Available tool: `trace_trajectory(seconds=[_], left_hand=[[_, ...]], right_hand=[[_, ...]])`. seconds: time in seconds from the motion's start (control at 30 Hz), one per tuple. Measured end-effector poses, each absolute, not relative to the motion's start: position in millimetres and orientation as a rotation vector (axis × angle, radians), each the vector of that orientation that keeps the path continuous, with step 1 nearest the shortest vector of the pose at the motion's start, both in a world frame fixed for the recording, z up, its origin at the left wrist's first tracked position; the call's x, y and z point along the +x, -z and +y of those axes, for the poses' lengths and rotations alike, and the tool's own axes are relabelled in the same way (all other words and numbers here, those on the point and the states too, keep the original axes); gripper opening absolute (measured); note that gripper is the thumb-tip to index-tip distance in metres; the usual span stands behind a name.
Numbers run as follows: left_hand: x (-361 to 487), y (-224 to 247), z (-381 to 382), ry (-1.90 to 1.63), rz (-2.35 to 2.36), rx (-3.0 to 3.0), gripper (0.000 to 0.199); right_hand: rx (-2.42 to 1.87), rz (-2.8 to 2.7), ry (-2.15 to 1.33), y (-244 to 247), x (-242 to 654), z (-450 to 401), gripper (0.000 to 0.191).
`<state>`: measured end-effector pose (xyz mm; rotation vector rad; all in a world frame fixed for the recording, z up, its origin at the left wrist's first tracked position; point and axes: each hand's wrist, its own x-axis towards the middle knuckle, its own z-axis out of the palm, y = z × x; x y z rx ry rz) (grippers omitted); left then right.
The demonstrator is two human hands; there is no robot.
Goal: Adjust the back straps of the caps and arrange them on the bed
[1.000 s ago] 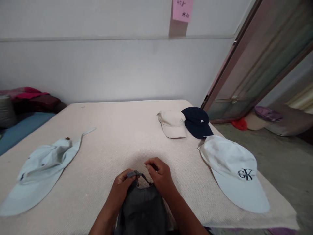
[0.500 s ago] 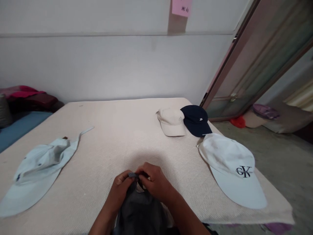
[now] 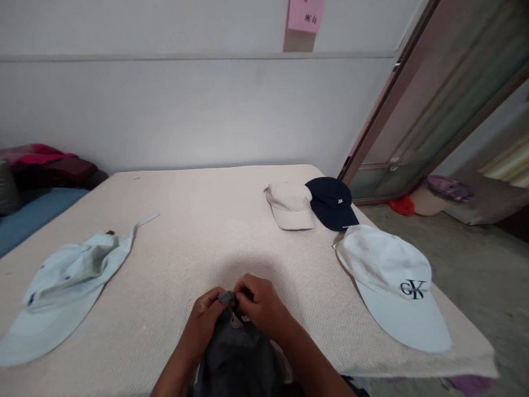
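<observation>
At the near edge of the bed (image 3: pixel 198 220), a dark grey cap (image 3: pixel 239 358) is held between both hands; its small strap tab (image 3: pixel 226 298) is pinched by the left hand (image 3: pixel 206 320) and the right hand (image 3: pixel 262 309), fingertips brought together on it; the cap's body lies just below them. A pale blue hat (image 3: pixel 61 286) is spread at the left edge; a white cap (image 3: pixel 392 286) rests at the right edge, with a beige cap (image 3: pixel 289 205) and a navy cap (image 3: pixel 333 203) touching beyond it.
</observation>
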<state>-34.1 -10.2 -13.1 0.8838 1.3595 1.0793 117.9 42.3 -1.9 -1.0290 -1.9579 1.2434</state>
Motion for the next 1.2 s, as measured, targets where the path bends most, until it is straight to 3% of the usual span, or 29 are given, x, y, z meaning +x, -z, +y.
trace_trajectory(seconds=[0.27,0.5,0.67,0.9,1.2], left_hand=[[-33,10,-15,-1.075,1.324,0.805,0.02],[-30,10,-13,-1.088,1.32,0.791,0.019],[-27,10,-14,-1.077,1.305,0.779,0.018],[-24,6,-17,-1.098,1.272,0.742,0.015],[-27,-1,-18,-1.103,1.32,0.719,0.016]], right_hand=[[-0.861,-2.122,-1.164,-3,128,43,0.009],[-0.958,-2.082,-1.143,1,124,42,0.008],[-1.004,-1.924,-1.272,2,124,42,0.008],[-0.938,-1.423,-1.774,9,117,43,0.008],[-0.828,-1.398,-1.735,10,117,45,0.007]])
